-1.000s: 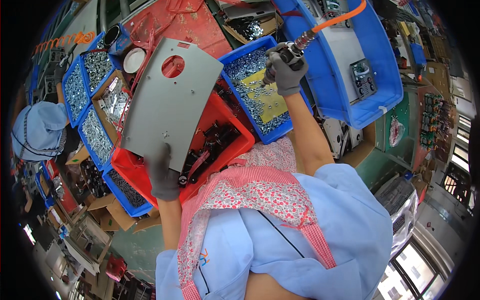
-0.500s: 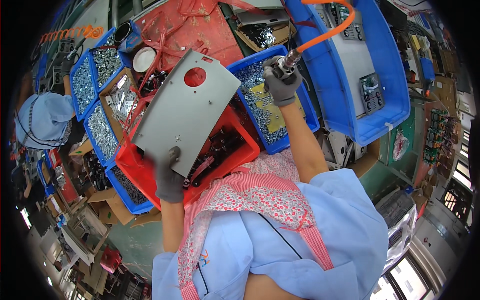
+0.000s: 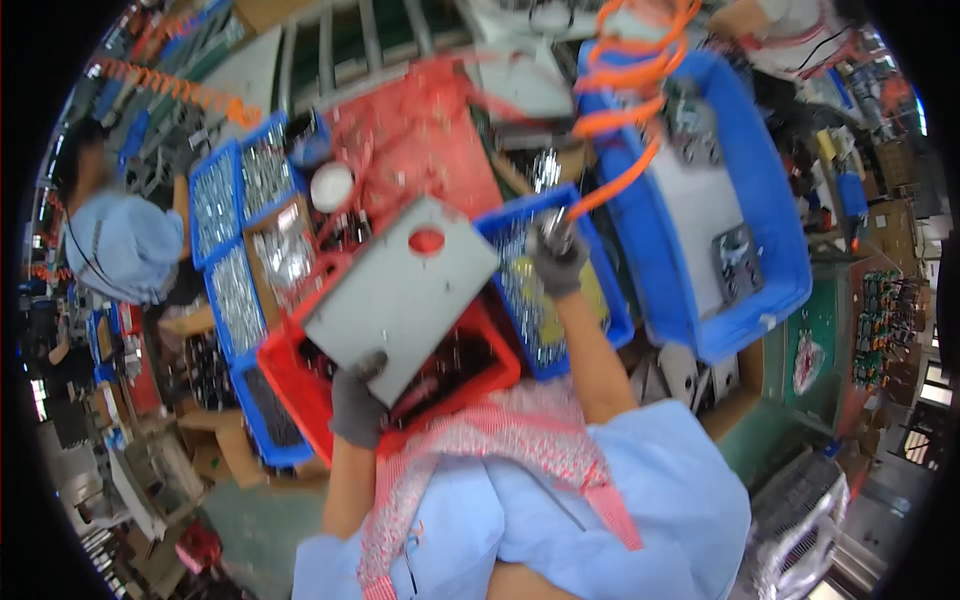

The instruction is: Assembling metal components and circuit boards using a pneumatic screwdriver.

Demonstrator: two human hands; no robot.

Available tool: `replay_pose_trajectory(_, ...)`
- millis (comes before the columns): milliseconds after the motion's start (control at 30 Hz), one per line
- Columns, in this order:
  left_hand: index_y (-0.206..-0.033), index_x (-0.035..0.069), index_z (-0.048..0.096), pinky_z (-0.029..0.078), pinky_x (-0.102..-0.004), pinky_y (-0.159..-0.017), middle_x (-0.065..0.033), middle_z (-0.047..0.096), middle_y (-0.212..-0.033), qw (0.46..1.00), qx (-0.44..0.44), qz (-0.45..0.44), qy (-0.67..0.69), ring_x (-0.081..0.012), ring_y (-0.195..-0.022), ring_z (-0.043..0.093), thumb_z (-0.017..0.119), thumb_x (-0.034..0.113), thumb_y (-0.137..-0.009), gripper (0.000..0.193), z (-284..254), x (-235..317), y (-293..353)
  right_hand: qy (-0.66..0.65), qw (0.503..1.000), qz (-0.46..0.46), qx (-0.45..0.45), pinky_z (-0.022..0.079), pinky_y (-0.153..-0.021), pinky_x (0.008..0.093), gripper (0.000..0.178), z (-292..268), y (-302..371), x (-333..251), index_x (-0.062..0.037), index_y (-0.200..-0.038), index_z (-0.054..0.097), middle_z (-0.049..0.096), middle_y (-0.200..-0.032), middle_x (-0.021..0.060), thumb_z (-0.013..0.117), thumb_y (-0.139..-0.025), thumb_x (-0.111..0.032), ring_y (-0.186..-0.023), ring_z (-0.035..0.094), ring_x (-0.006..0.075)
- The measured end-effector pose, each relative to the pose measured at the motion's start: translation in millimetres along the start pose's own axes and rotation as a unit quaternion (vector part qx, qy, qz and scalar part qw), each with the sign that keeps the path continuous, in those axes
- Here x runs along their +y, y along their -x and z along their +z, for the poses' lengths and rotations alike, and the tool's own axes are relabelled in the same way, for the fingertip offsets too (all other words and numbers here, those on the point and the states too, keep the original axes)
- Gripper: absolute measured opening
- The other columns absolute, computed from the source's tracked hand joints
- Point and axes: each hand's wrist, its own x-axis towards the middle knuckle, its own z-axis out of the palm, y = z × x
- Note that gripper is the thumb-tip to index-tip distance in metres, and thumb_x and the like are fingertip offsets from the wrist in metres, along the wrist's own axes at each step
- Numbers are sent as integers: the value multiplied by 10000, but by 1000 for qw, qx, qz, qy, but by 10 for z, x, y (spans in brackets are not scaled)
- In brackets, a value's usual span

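My left hand (image 3: pixel 357 405), in a grey glove, grips the near edge of a grey metal plate (image 3: pixel 400 295) with a round hole near its far end. The plate lies tilted over a red crate (image 3: pixel 290 380). My right hand (image 3: pixel 558 265), also gloved, is shut on a pneumatic screwdriver (image 3: pixel 553 230) with an orange coiled hose (image 3: pixel 625 120) running up from it. The tool sits over a small blue bin (image 3: pixel 600 300) of screws, just right of the plate.
A large blue tub (image 3: pixel 760 290) holding grey parts stands at the right. Several blue bins of small metal parts (image 3: pixel 235 230) line the left. Another person in light blue (image 3: pixel 125 245) works at far left. A red work surface (image 3: pixel 420 150) lies beyond.
The view has tilted and blurred. The plate has shifted a little to the right over the red crate, and my right hand with the tool has come down closer to the plate's right edge.
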Motion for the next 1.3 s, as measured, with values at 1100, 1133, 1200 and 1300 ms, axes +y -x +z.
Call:
replay_pose_trajectory(1100,-1020,-72,589,556,-329,-710,-144,650,-928,978,-166,96,-83,-212,-773,663,658,11,-719,320,178,-403,412,-366,925,21,-99,488,-589,392,332,89,395,-2772,-50,-1117,509,611,-851,199,498,-794,-124,-507,510,180)
replay_pose_trajectory(1133,-1017,-72,591,555,-326,-708,-144,651,-925,977,-167,95,-90,-211,-772,663,661,14,-717,320,167,-418,410,-361,928,23,-94,489,-586,392,332,83,403,-2772,-41,-1112,506,610,-850,203,496,-791,-125,-509,511,181)
replay_pose_trajectory(1200,-1014,-74,594,553,-323,-702,-145,653,-924,974,-175,111,-95,-208,-769,662,665,17,-710,325,178,-445,445,-349,933,27,-84,491,-581,394,331,65,426,-2762,-22,-1101,501,607,-846,210,493,-787,-125,-512,515,182)
replay_pose_trajectory(1300,-1016,-76,594,553,-322,-703,-146,655,-928,972,-183,112,-93,-206,-768,662,666,13,-704,332,187,-480,505,-334,938,29,-85,486,-551,381,337,51,470,-2815,16,-1077,488,600,-829,220,487,-772,-127,-513,515,182)
